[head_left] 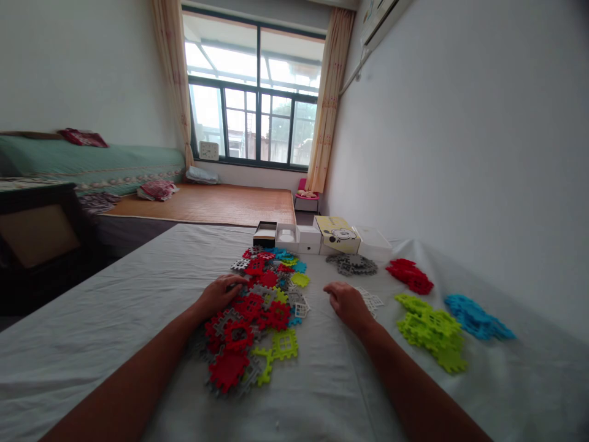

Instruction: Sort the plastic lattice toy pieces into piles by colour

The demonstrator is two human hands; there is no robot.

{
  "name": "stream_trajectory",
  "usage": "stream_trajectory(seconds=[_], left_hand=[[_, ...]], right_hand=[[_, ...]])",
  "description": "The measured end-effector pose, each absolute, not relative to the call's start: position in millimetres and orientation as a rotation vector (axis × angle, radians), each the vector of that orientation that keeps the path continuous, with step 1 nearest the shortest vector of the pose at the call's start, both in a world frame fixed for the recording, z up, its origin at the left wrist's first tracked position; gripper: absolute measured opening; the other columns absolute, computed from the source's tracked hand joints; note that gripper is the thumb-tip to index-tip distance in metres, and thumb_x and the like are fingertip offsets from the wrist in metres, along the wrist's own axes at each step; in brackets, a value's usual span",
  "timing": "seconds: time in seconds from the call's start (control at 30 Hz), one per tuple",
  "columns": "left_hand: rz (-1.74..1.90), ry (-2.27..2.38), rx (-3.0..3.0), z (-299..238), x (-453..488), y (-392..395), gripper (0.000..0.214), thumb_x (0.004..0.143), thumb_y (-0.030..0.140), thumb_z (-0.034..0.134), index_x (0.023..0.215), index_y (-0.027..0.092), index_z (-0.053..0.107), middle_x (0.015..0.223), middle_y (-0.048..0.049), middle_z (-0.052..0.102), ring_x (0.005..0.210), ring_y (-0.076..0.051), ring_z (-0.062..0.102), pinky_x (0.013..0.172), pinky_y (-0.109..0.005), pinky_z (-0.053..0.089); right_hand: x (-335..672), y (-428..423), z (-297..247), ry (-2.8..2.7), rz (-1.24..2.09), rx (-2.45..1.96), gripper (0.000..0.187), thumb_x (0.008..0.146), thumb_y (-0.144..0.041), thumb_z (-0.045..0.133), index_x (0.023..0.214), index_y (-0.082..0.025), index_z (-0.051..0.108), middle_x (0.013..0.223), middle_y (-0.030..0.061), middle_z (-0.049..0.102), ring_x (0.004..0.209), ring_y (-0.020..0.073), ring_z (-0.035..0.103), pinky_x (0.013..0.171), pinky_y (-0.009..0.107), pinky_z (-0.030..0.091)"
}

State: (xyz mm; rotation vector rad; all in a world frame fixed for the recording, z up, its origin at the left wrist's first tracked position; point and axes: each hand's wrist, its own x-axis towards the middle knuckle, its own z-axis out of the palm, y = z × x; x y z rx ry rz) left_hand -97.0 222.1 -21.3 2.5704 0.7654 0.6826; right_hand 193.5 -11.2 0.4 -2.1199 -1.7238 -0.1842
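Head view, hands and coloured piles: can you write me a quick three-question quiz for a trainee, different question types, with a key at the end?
1. Multiple choice. The left hand is at:
A) the yellow box
B) the mixed-colour heap
C) the clock
2. True or false? The blue pile lies nearer the right-hand wall than the lime-green pile does.
3. Short answer. What colour is the small pile nearest the right hand?

Key: 1. B; 2. True; 3. White

Hands [224,290]: two. Mixed pile [268,279]: one, pieces overlapping, not countable. Single-colour groups [432,328]: five (grey, red, green, blue, white). Boxes [339,233]: four. Tub [373,241]: one. Clock [208,151]: one. Curtains [330,86]: two. Chair [302,185]: one.
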Motion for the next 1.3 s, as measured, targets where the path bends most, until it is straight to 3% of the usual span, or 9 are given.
stream_trajectory(seconds=[0.1, 0.2, 0.43, 0.63, 0.77, 0.9, 1.13, 1.3], left_hand=[[0.685, 0.773, 2.574, -21.4, -97.0, 221.6, 0.033, 0.079, 0.039, 0.044, 0.1, 0.026, 0.066, 0.103, -0.0022, 0.066, 0.099, -0.02, 0.056, 0.091, -0.03, 0.041], [0.679, 0.769, 2.597, -20.9, -97.2, 221.5, 0.034, 0.08, 0.039, 0.043, 0.101, 0.025, 0.066, 0.103, -0.0026, 0.066, 0.099, -0.019, 0.056, 0.091, -0.03, 0.04], [0.676, 0.76, 2.601, -21.5, -96.9, 223.2, 0.035, 0.08, 0.04, 0.043, 0.101, 0.026, 0.066, 0.103, -0.0022, 0.066, 0.099, -0.019, 0.057, 0.09, -0.028, 0.041], [0.682, 0.763, 2.602, -20.4, -97.2, 221.5, 0.034, 0.08, 0.039, 0.043, 0.1, 0.025, 0.066, 0.102, -0.0029, 0.066, 0.098, -0.019, 0.058, 0.09, -0.029, 0.042], [0.679, 0.748, 2.626, -20.5, -97.4, 222.1, 0.035, 0.081, 0.039, 0.042, 0.101, 0.024, 0.066, 0.102, -0.0036, 0.066, 0.098, -0.02, 0.058, 0.089, -0.03, 0.042], [0.692, 0.748, 2.623, -21.5, -97.1, 223.1, 0.034, 0.08, 0.039, 0.043, 0.1, 0.024, 0.067, 0.101, -0.0033, 0.067, 0.097, -0.02, 0.058, 0.089, -0.03, 0.042], [0.671, 0.757, 2.63, -22.1, -97.3, 223.6, 0.034, 0.081, 0.039, 0.042, 0.101, 0.025, 0.066, 0.103, -0.0032, 0.066, 0.099, -0.02, 0.057, 0.089, -0.029, 0.042], [0.666, 0.755, 2.625, -21.4, -97.2, 223.0, 0.035, 0.081, 0.039, 0.042, 0.101, 0.024, 0.066, 0.103, -0.0035, 0.066, 0.099, -0.02, 0.057, 0.09, -0.03, 0.042]], right_hand=[[206.7, -17.0, 3.6, -1.648, -0.264, -2.243, 0.026, 0.08, -0.014, 0.047, 0.098, -0.021, 0.064, 0.096, 0.0058, 0.066, 0.094, 0.0184, 0.056, 0.081, 0.029, 0.042], [200.2, -17.4, 6.1, -1.66, -0.387, -2.19, 0.029, 0.083, -0.024, 0.049, 0.109, -0.022, 0.06, 0.112, 0.0081, 0.061, 0.109, 0.0228, 0.047, 0.086, 0.035, 0.041], [152.3, -6.0, -3.2, -2.116, -0.09, -1.765, 0.039, 0.087, -0.034, 0.046, 0.125, -0.027, 0.048, 0.129, 0.0033, 0.051, 0.116, 0.0177, 0.044, 0.098, 0.033, 0.037], [157.8, -7.1, -3.5, -2.008, 0.028, -1.752, 0.026, 0.081, -0.024, 0.056, 0.107, -0.024, 0.06, 0.112, 0.0046, 0.061, 0.105, 0.0157, 0.052, 0.093, 0.028, 0.04], [160.6, -7.9, -2.5, -1.947, 0.072, -1.711, 0.016, 0.083, -0.024, 0.052, 0.094, -0.022, 0.064, 0.1, 0.0037, 0.063, 0.096, 0.0143, 0.056, 0.087, 0.025, 0.042], [160.2, -8.3, -0.7, -1.862, 0.084, -1.688, 0.018, 0.086, -0.028, 0.048, 0.085, -0.02, 0.065, 0.091, 0.0039, 0.064, 0.088, 0.0141, 0.057, 0.081, 0.025, 0.043], [164.9, -10.1, -2.1, -1.717, 0.361, -1.639, 0.023, 0.084, -0.03, 0.049, 0.101, -0.022, 0.062, 0.083, 0.0009, 0.066, 0.073, 0.0125, 0.06, 0.072, 0.024, 0.046], [167.2, -10.6, -0.4, -1.72, 0.505, -1.611, 0.021, 0.082, -0.03, 0.05, 0.094, -0.021, 0.065, 0.082, 0.0007, 0.068, 0.07, 0.0123, 0.06, 0.067, 0.023, 0.047]])
